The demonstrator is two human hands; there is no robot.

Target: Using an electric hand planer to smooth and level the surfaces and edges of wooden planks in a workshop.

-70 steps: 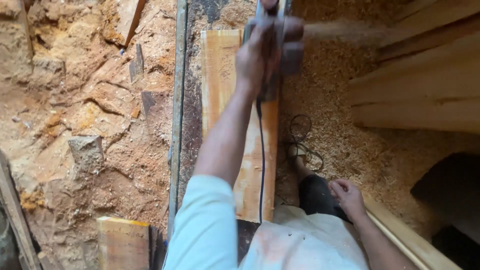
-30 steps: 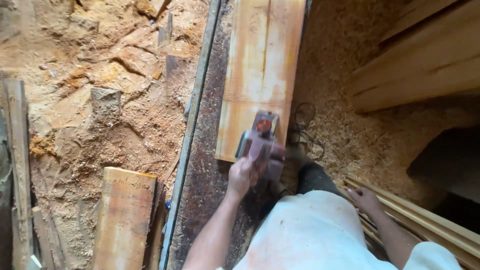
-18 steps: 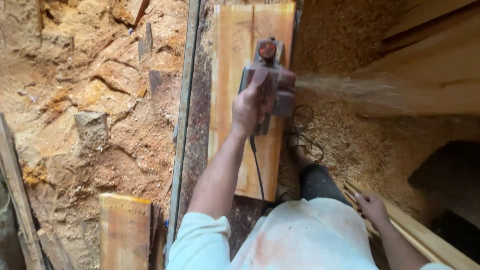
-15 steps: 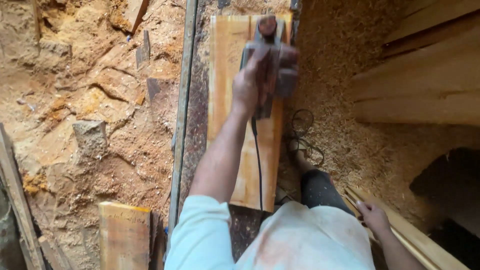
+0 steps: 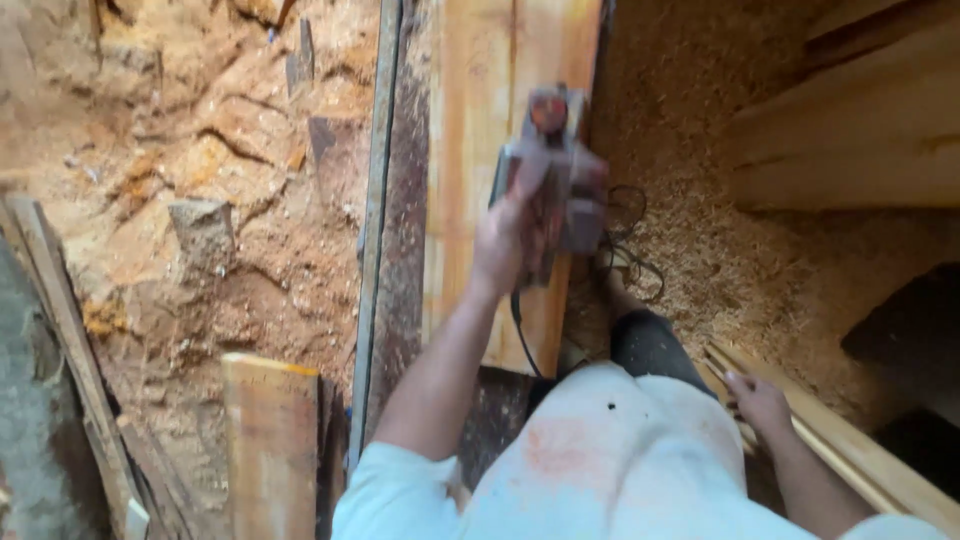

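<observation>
My left hand [image 5: 505,240] grips the handle of a grey and red electric planer [image 5: 553,165]. The planer rests on a long pale wooden board [image 5: 470,180] that lies lengthwise on a dark bench. Its black cord [image 5: 520,330] trails back toward my body and loops in the sawdust to the right. Motion blurs the tool. My right hand [image 5: 760,400] hangs low at my side with its fingers apart, touching thin wooden slats [image 5: 850,440] and holding nothing.
Thick sawdust [image 5: 720,260] covers the ground to the right, below stacked planks [image 5: 850,140]. A metal rail [image 5: 375,230] edges the bench on the left. Beyond it lie rough earth, stones and a short plank [image 5: 270,440].
The planer ran forward along the board, spraying sawdust to the right, and has now come back toward me. My right hand has stayed by the slats.
</observation>
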